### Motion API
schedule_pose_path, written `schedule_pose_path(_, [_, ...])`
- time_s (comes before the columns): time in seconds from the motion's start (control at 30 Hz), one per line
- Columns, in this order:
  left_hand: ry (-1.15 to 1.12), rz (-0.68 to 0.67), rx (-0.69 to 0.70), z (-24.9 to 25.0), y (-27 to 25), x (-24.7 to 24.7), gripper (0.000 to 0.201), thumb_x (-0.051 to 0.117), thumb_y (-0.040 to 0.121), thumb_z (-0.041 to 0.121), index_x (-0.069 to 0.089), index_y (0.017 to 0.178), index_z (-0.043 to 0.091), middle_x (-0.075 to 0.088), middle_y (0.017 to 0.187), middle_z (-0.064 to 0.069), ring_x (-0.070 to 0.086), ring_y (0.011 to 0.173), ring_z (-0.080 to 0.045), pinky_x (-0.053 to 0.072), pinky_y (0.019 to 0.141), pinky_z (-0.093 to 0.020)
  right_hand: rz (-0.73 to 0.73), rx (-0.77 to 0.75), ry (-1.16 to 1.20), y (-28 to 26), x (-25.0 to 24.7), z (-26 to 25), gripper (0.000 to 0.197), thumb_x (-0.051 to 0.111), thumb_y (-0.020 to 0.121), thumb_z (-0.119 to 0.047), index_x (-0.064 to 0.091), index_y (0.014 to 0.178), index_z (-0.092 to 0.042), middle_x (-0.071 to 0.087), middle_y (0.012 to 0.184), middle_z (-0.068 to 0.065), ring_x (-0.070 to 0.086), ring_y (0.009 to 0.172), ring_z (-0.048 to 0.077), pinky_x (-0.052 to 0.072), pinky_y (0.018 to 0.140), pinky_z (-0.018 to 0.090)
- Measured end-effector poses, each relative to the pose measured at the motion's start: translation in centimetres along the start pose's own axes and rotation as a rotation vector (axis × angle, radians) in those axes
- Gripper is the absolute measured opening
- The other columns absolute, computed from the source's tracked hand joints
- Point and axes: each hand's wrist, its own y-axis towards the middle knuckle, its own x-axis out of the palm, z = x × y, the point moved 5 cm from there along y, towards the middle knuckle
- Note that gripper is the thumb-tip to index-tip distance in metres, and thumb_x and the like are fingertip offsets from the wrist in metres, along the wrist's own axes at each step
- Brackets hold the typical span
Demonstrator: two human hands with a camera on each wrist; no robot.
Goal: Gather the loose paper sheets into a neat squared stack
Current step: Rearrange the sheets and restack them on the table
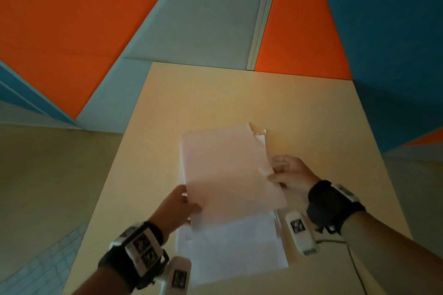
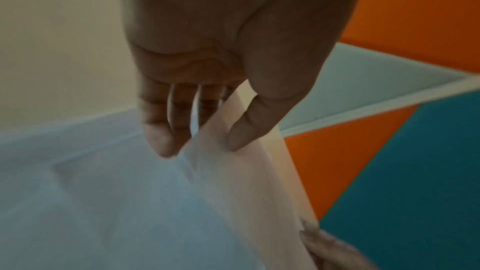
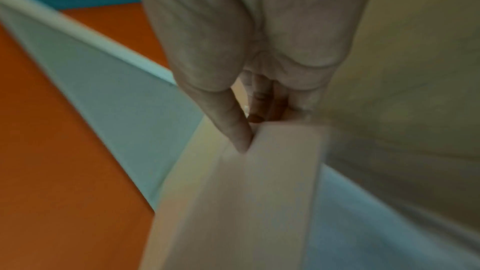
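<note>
A bundle of white paper sheets (image 1: pixel 227 175) is lifted above the table between both hands, tilted, with its corners uneven at the far end. My left hand (image 1: pixel 178 208) pinches its near left edge; in the left wrist view the thumb lies on top of the sheets (image 2: pixel 249 182) and the fingers (image 2: pixel 161 130) go under. My right hand (image 1: pixel 285 175) pinches the right edge, thumb on top of the sheets (image 3: pixel 259 192). More white sheets (image 1: pixel 230 251) lie flat on the table under the bundle.
The pale wooden table (image 1: pixel 239 98) stands against orange, grey and blue wall panels (image 1: pixel 72 19). A thin cable (image 1: pixel 352 256) runs over the table at the near right. Floor (image 1: pixel 48 187) lies to the left of the table.
</note>
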Motion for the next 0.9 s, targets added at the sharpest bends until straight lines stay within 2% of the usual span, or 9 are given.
schedule_pose_path(0.1, [0.422,0.141,-0.025,-1.9,0.6,-0.6,0.021,0.062,0.083,0.017,0.061,0.099,0.004,0.061,0.101,-0.015,0.053,0.087,-0.023,0.046,0.078,-0.038,0.019,-0.004,-0.332,-1.0,0.9,2.9,0.070,0.076,0.078,-0.009,0.047,0.141,-0.017,0.064,0.120,0.005,0.062,0.108,0.024,0.054,0.095,0.039])
schedule_pose_path(0.17, [0.536,0.195,-0.096,-2.3,0.9,-0.8,0.044,0.060,0.079,0.033,0.059,0.117,0.012,0.052,0.124,-0.011,0.050,0.108,-0.029,0.043,0.093,-0.036,0.023,-0.005,-0.403,-1.4,1.6,4.2,0.059,0.075,0.078,-0.013,0.052,0.133,-0.020,0.065,0.115,0.002,0.063,0.103,0.021,0.053,0.088,0.032])
schedule_pose_path(0.23, [0.514,0.262,-0.141,-2.0,0.9,-0.9,0.057,0.061,0.081,0.033,0.048,0.132,0.011,0.040,0.136,-0.017,0.045,0.120,-0.037,0.040,0.102,-0.042,0.036,-0.005,-0.457,-1.7,2.1,4.8,0.045,0.072,0.078,-0.017,0.057,0.121,-0.020,0.065,0.109,0.001,0.063,0.097,0.020,0.055,0.086,0.033])
schedule_pose_path(0.33, [0.389,0.290,-0.200,-1.3,1.2,-0.4,0.064,0.063,0.081,0.029,0.041,0.135,0.003,0.035,0.139,-0.023,0.046,0.120,-0.041,0.042,0.101,-0.043,0.167,-0.010,-0.511,-1.7,1.7,4.4,0.039,0.066,0.076,-0.028,0.058,0.113,-0.018,0.063,0.110,0.003,0.062,0.098,0.023,0.056,0.088,0.038])
schedule_pose_path(0.47, [0.180,0.313,-0.204,-1.1,2.6,0.4,0.080,0.064,0.053,0.040,0.051,0.122,0.001,0.052,0.126,-0.024,0.055,0.111,-0.040,0.051,0.094,-0.049,0.211,0.017,-0.422,-1.5,2.2,4.1,0.033,0.065,0.082,-0.024,0.060,0.108,-0.003,0.063,0.099,0.005,0.061,0.090,0.024,0.053,0.082,0.035])
schedule_pose_path(0.53, [0.148,0.316,-0.215,-0.9,2.8,0.5,0.076,0.069,0.056,0.037,0.053,0.120,0.000,0.058,0.120,-0.022,0.059,0.107,-0.038,0.053,0.090,-0.046,0.189,0.012,-0.418,-1.4,2.8,4.2,0.035,0.065,0.082,-0.021,0.062,0.110,-0.001,0.062,0.096,0.005,0.058,0.087,0.023,0.049,0.078,0.032])
schedule_pose_path(0.67, [0.131,0.292,-0.233,0.0,2.7,0.2,0.042,0.070,0.078,0.023,0.054,0.106,-0.003,0.060,0.106,-0.019,0.058,0.093,-0.034,0.048,0.076,-0.036,0.161,0.010,-0.395,-1.4,3.0,4.4,0.047,0.065,0.085,-0.018,0.058,0.131,-0.008,0.063,0.125,0.009,0.058,0.117,0.027,0.045,0.096,0.029])
schedule_pose_path(0.8, [0.189,0.295,-0.232,0.2,3.1,0.5,0.066,0.070,0.065,0.036,0.057,0.121,0.005,0.057,0.119,-0.018,0.057,0.103,-0.037,0.050,0.093,-0.046,0.174,-0.006,-0.391,-1.4,2.7,4.7,0.049,0.066,0.083,-0.015,0.059,0.132,-0.010,0.064,0.124,0.008,0.058,0.117,0.025,0.044,0.096,0.027])
schedule_pose_path(0.9, [0.329,0.318,-0.236,0.7,2.6,0.9,0.058,0.064,0.073,0.038,0.048,0.124,0.014,0.044,0.122,-0.016,0.051,0.106,-0.039,0.047,0.096,-0.050,0.194,-0.026,-0.395,-1.4,2.8,4.8,0.047,0.068,0.082,-0.013,0.061,0.128,-0.009,0.066,0.118,0.008,0.060,0.111,0.024,0.042,0.088,0.023])
